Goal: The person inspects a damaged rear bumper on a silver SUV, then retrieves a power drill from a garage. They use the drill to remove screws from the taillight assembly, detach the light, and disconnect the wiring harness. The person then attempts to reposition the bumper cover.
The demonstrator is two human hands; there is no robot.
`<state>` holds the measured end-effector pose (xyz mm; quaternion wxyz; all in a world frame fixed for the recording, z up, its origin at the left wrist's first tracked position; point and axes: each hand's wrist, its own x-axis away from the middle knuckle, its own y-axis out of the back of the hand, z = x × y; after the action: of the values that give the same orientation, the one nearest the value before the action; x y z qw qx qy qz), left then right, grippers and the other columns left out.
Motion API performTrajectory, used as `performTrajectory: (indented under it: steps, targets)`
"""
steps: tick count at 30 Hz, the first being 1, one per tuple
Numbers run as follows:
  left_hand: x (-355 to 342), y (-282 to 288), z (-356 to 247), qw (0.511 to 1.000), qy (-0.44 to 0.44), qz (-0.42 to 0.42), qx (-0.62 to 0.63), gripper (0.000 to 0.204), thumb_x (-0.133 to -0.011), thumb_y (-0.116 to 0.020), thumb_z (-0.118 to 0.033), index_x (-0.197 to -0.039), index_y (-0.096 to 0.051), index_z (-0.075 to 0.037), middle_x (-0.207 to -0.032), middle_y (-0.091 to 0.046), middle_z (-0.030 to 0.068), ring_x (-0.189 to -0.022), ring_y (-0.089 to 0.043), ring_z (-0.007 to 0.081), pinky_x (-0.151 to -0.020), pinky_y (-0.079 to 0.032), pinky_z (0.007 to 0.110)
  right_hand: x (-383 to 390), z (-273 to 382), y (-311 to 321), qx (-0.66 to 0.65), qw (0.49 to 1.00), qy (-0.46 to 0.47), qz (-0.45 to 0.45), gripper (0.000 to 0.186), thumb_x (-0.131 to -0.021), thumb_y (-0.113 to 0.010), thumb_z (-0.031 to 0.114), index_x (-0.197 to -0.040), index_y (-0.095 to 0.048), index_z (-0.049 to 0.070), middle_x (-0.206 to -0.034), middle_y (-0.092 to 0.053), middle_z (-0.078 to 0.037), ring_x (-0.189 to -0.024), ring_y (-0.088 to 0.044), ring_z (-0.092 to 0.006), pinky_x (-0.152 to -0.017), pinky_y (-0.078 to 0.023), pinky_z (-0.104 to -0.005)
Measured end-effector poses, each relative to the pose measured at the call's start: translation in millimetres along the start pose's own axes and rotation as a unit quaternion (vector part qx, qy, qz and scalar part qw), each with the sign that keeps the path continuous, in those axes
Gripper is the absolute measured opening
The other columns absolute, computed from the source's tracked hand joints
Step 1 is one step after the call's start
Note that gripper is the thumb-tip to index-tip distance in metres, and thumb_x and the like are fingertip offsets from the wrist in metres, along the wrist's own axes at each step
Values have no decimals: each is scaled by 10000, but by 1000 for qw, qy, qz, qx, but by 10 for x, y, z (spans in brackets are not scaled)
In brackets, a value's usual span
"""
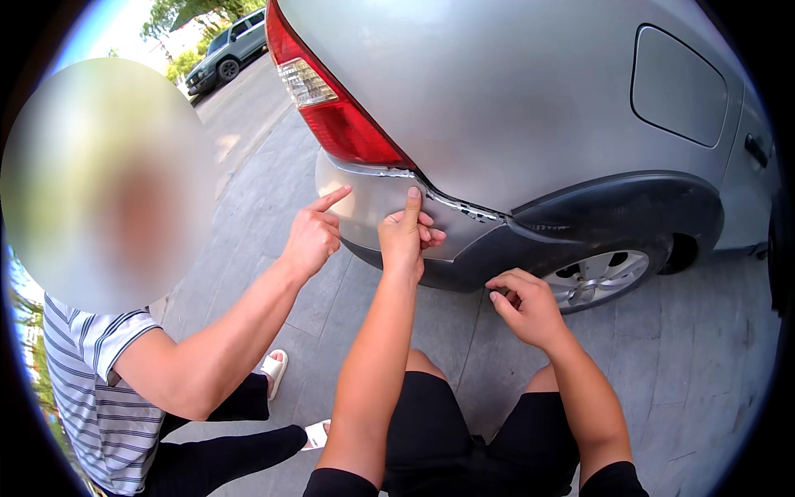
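Black cloth shorts (pixel 426 431) lie nearest, below a silver-grey car's (pixel 513 99) rear bumper corner (pixel 364 219), whose upper seam (pixel 476 213) looks ragged and chipped. The left hand (pixel 404 236), thumb raised, fingers loosely curled, seems empty beside it; the right hand (pixel 523 305) is narrowed near the spoked wheel (pixel 600 277), contents unclear. Pressing that rough edge could flake paint or scratch skin; the co-worker's pointing hand (pixel 315 236), so near, might knock the left.

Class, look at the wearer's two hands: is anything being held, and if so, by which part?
Nothing is visibly held: the left hand has its thumb raised at the silver bumper; the right hand is loosely curled.
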<state>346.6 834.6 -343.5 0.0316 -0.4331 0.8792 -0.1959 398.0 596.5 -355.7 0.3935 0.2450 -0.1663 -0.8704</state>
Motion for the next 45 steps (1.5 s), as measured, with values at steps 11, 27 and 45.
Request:
performTrajectory:
  steps: [11,27,45]
  targets:
    - [83,-11,-142,850,-409,-158,-292,424,-881,-786,-262,-1148,-596,7,-1076,-616,120,-753,-609,151,-633,-496,291,422,-707,-101,-47,987,-143,60,187,-880,-675,119,-1034,-703,15,-900,-650,-75,-625,-608,-140,-597,-477,-284]
    - [-130,408,-294,594,-569,-120,-556,455,-884,-748,-353,-1282,-661,-152,-1196,-557,103,-955,-545,231,-835,-484,350,915,-475,-82,-86,972,-127,178,246,-869,-706,122,-1096,-683,31,-976,-661,-80,-703,-637,-157,-633,-518,-282]
    - [24,311,-407,633,-478,-68,-605,538,-833,-743,-226,-1337,-604,-99,-842,-457,31,-699,-411,153,-634,-391,287,1009,-877,-119,-58,958,-176,220,306,-858,-723,168,-1120,-673,18,-977,-674,-114,-749,-659,-202,-658,-541,-315]
